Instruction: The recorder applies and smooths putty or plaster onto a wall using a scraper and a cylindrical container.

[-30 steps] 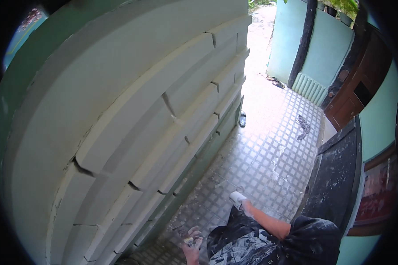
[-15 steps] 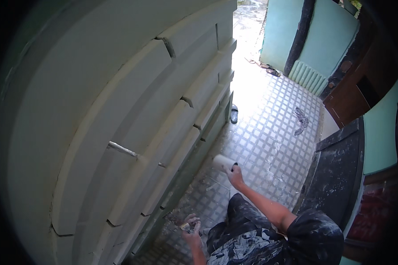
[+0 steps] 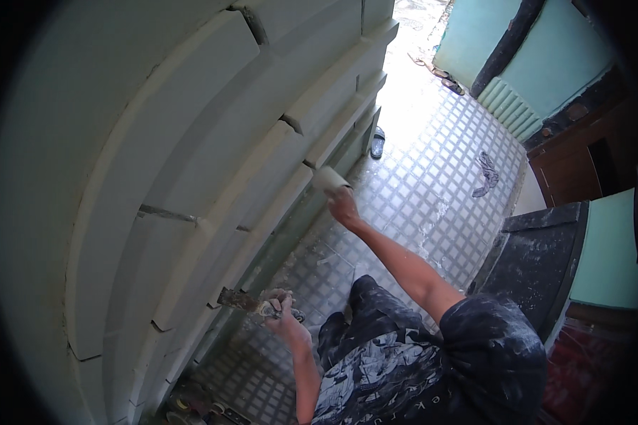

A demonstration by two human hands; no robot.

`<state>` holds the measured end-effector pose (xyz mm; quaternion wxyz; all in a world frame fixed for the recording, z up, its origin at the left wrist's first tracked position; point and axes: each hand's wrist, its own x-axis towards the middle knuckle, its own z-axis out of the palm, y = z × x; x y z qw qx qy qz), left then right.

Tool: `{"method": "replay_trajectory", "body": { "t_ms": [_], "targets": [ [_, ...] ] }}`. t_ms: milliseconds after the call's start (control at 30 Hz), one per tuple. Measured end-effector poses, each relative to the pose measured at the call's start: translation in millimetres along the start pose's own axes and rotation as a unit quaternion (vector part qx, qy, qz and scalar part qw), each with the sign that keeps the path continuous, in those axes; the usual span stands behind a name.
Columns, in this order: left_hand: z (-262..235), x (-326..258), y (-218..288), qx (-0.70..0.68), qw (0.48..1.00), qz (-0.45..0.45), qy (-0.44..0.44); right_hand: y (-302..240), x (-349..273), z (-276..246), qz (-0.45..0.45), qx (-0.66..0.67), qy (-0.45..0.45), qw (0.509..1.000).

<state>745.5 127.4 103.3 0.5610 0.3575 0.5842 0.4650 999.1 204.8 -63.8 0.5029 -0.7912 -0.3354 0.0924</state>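
My left hand point(image 3: 282, 309), smeared with white, is closed on a putty knife point(image 3: 238, 299). Its dark, flat blade points left, close to the lower ledges of the pale wall point(image 3: 234, 163), whose raised blocks have gaps between them. Whether the blade touches the wall I cannot tell. Farther along, my right hand point(image 3: 343, 204) grips a white cylinder point(image 3: 329, 181) by its near end. The cylinder is blurred and lies near the wall's lower ledges in this view; whether it is a cup or a roll does not show.
On the tiled floor point(image 3: 404, 205) are a dark sandal point(image 3: 378, 143) by the wall's end and a crumpled cloth point(image 3: 486, 175). More footwear point(image 3: 451, 86) lies by the bright doorway. A dark panel point(image 3: 539, 255) stands at the right. Cluttered items point(image 3: 205, 411) sit at the bottom left.
My left hand has risen toward the wall, and the putty knife's blade now shows. My right hand has moved up and left with the white cylinder. The view has shifted slightly.
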Motion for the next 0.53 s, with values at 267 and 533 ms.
{"method": "replay_trajectory", "body": {
  "t_ms": [267,533],
  "targets": [
    [-38,4,-31,0.022,0.995,0.094,0.032,-80,33,-35,-0.075,0.112,0.177,0.975],
    [-13,6,-51,-0.005,1.0,-0.01,-0.003,-23,57,-5,-0.221,0.095,-0.022,0.97]
  ]
}}
